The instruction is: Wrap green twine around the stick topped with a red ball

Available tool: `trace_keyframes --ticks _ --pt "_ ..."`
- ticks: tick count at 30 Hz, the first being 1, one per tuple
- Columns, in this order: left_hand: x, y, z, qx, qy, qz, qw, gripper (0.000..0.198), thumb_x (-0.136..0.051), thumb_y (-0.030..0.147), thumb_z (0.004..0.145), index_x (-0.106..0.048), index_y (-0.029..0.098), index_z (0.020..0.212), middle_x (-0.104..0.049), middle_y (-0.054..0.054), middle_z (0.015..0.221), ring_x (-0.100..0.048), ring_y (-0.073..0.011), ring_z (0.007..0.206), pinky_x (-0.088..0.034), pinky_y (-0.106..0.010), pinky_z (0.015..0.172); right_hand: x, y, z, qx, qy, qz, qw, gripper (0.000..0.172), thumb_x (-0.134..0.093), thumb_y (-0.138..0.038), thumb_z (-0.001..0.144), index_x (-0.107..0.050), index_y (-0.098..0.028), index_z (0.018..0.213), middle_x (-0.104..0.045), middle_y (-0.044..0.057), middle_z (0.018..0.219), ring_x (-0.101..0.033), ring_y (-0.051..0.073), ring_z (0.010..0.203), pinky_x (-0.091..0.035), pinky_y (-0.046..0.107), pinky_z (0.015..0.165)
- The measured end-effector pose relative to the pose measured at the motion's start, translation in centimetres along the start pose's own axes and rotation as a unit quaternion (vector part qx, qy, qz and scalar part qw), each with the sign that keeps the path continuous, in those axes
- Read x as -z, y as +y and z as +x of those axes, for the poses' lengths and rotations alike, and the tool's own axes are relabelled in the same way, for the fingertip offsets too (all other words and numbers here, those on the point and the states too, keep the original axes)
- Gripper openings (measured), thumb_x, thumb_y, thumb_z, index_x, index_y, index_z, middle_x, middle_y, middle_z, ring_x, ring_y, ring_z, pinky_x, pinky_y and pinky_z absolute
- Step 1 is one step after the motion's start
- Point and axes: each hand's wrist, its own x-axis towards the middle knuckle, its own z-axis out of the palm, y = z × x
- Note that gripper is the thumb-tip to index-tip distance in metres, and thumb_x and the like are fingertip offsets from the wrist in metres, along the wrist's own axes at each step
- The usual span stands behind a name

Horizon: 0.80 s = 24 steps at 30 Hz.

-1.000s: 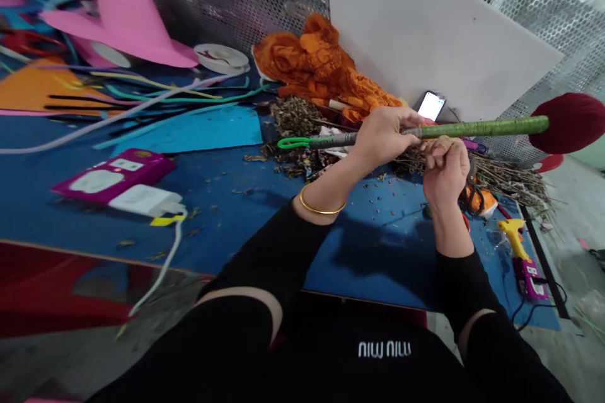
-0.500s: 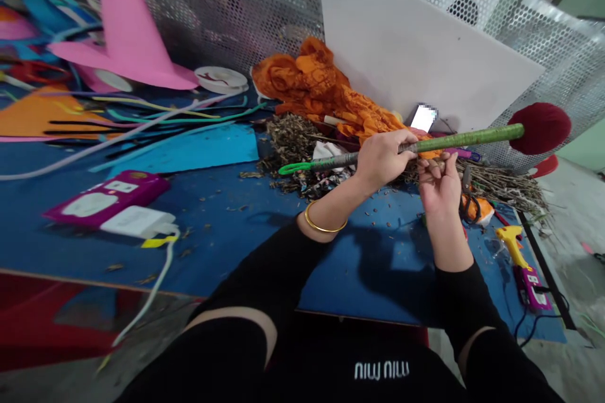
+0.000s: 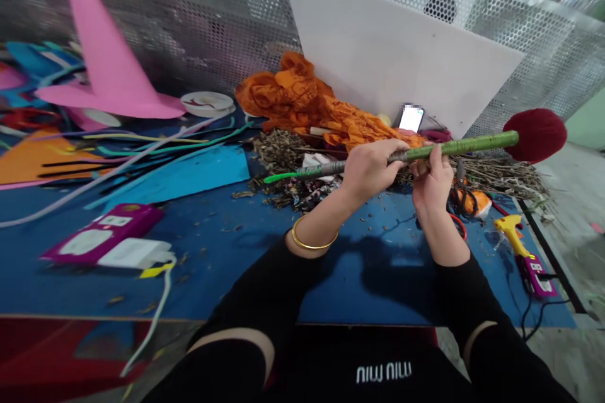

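Observation:
A long stick (image 3: 466, 144) wrapped in green and grey crosses in front of me, slightly tilted. Its right end carries a dark red padded head (image 3: 535, 135), and a green loop (image 3: 280, 178) sticks out at its left end. My left hand (image 3: 371, 169), with a gold bangle at the wrist, is closed round the grey part. My right hand (image 3: 433, 177) pinches the green part from below, just right of the left hand.
Behind the stick lie orange cloth (image 3: 302, 91), dried twigs (image 3: 501, 173) and a lit phone (image 3: 411, 118). A pink cone hat (image 3: 101, 56), blue sheet (image 3: 189, 173) and purple power strip (image 3: 101, 236) are left. At right is a yellow glue gun (image 3: 513, 233).
My right hand has risen from below the stick, and its fingers now touch the green part. The green loop has turned and looks narrower. The camera view has shifted.

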Motion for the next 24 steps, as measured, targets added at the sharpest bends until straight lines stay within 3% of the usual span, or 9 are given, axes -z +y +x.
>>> trace_keyframes --ticks 5,13,20,24 --pt "0.4 0.3 -0.4 0.005 0.021 -0.001 1.000 0.032 -0.076 0.020 0.084 -0.081 0.027 0.115 -0.084 -0.002 0.115 -0.080 -0.0259 0.104 -0.060 -0.034 0.092 0.0 -0.3 -0.2 0.045 -0.002 -0.024 0.999 0.047 -0.079 -0.064 0.079 -0.055 -0.024 0.079 -0.033 -0.013 0.054 -0.031 0.006 0.046 -0.030 0.025 0.047" --pt "0.8 0.7 -0.6 0.029 0.089 -0.051 0.994 0.017 -0.071 0.031 0.096 -0.085 0.026 0.106 -0.085 -0.003 0.110 -0.079 -0.0235 0.103 -0.059 -0.035 0.096 0.1 -0.1 -0.5 0.055 -0.021 -0.015 0.998 0.039 -0.079 -0.058 0.077 -0.062 -0.024 0.083 -0.031 -0.013 0.054 -0.025 0.006 0.047 -0.027 0.026 0.048" --pt "0.8 -0.1 -0.1 0.102 -0.004 -0.084 0.991 0.018 -0.076 0.040 0.091 -0.087 0.025 0.089 -0.085 -0.003 0.089 -0.078 -0.0227 0.083 -0.056 -0.033 0.078 -0.4 1.6 -2.0 0.034 -0.058 -0.034 0.997 0.038 -0.079 -0.059 0.079 -0.066 -0.024 0.087 -0.043 -0.009 0.061 -0.034 0.007 0.051 -0.030 0.027 0.050" --pt "1.5 -1.1 0.2 0.094 -0.067 -0.169 0.979 0.015 -0.078 0.031 0.085 -0.087 0.023 0.094 -0.086 -0.002 0.093 -0.078 -0.0232 0.089 -0.058 -0.033 0.082 0.0 1.3 -1.6 0.053 -0.060 -0.033 0.996 0.039 -0.080 -0.058 0.078 -0.068 -0.022 0.087 -0.039 -0.011 0.056 -0.032 0.006 0.050 -0.028 0.026 0.051"
